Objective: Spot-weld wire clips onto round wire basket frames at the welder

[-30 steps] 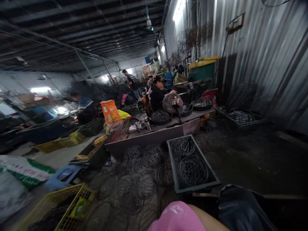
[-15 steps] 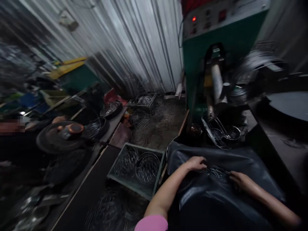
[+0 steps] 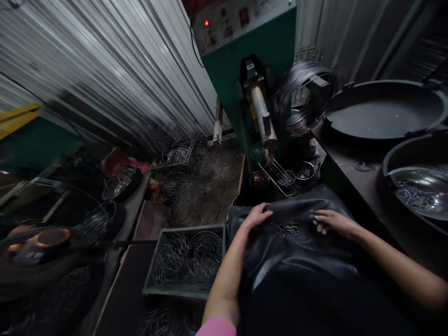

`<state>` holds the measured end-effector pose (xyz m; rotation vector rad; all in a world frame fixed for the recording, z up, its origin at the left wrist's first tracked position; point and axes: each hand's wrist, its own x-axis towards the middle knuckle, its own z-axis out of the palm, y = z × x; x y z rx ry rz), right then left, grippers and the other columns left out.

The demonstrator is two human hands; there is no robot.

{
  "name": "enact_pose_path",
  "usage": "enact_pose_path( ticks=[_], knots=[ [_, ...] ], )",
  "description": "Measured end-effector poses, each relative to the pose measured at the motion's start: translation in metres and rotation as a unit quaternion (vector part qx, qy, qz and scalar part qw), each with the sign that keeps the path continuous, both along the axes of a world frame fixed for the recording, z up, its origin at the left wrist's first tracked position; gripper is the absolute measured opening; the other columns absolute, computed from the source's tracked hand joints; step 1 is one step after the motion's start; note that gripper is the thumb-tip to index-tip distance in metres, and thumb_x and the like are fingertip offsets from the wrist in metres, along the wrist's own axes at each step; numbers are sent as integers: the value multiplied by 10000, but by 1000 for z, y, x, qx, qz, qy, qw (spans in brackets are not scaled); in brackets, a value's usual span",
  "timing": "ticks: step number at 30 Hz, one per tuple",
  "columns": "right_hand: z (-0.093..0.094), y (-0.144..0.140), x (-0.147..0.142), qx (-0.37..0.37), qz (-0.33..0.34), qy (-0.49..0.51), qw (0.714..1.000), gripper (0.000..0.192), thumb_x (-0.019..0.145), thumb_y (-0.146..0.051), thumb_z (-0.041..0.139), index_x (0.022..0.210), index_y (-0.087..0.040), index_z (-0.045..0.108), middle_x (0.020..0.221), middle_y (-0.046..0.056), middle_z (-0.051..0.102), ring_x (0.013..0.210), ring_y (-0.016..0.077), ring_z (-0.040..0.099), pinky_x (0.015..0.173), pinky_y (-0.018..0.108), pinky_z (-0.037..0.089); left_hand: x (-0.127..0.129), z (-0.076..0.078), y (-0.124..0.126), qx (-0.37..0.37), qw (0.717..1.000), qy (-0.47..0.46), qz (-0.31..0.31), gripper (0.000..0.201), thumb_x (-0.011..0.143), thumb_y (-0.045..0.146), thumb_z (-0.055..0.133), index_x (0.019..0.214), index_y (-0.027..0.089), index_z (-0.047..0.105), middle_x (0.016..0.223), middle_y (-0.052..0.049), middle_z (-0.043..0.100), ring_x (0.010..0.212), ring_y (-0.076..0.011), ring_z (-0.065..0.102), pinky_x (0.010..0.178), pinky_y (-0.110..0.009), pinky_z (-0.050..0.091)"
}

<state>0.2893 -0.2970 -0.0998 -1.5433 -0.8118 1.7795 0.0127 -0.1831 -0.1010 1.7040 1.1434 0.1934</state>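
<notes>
A black leather-like apron (image 3: 269, 252) spreads under both hands, with folds across it. On it lies a small heap of short bent wire pieces (image 3: 289, 228), between my hands and touching neither. My left hand (image 3: 257, 215) rests on the apron's left part, its thumb and fingers slightly apart with nothing visible in them. Right of the heap, my right hand (image 3: 331, 221) has its thumb and forefinger pinched on what looks like a thin wire piece; its other fingers curl below.
Ahead stands a green machine (image 3: 227, 70) with a lit red lamp and a wire frame (image 3: 278, 177) below its electrode arm. A crate (image 3: 150, 280) of wire baskets is left. Right are a wire coil (image 3: 297, 93), a large pan (image 3: 378, 116) and a bowl (image 3: 441, 179) of wire pieces.
The view has swung right, bringing the pan and bowl into sight. My hands have moved apart from the wire heap, which stays on the apron.
</notes>
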Motion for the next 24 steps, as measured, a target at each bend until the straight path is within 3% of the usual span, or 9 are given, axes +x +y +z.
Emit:
enact_pose_path(
  ticks=[7,11,14,18,21,24],
  knots=[
    [-10,-20,9,26,66,-116,991,360,660,-508,663,729,-173,550,529,13,578,466,145,560,424,242,467,-3,-2,2,-16,1000,-8,16,400,782,202,556,1169,100,561,904,-53,627,744,-115,549,697,-235,467],
    [-2,-24,18,41,35,-107,993,383,633,-535,671,722,-177,566,549,23,594,490,149,568,457,252,484,-2,-3,-1,-40,999,-17,17,412,787,209,547,1187,107,549,860,-42,619,702,-110,539,642,-223,455],
    [7,-22,29,49,13,-93,994,401,612,-526,694,767,-167,604,603,44,612,546,172,594,504,275,512,1,-7,-5,-37,999,-12,16,404,781,202,558,1175,111,562,907,-52,631,749,-119,552,690,-234,462],
    [3,-20,36,56,54,-151,985,352,656,-502,657,757,-166,624,645,50,623,547,182,595,494,289,500,8,-14,-11,-16,1000,-13,1,412,768,202,583,1172,119,573,1044,-80,631,879,-149,572,788,-255,462],
    [-4,-18,25,164,138,-292,932,242,768,-405,549,815,-192,654,706,48,656,605,189,612,568,287,488,13,-18,-16,-13,1000,-9,-21,414,764,207,596,1168,120,578,1056,-86,636,918,-166,576,837,-277,454],
    [-7,-16,6,300,264,-386,831,212,816,-248,468,859,-210,672,874,59,685,757,197,633,674,277,472,15,-20,-20,-23,999,0,-23,426,768,209,591,1178,96,567,1033,-98,641,891,-169,577,828,-291,461]
  ],
)
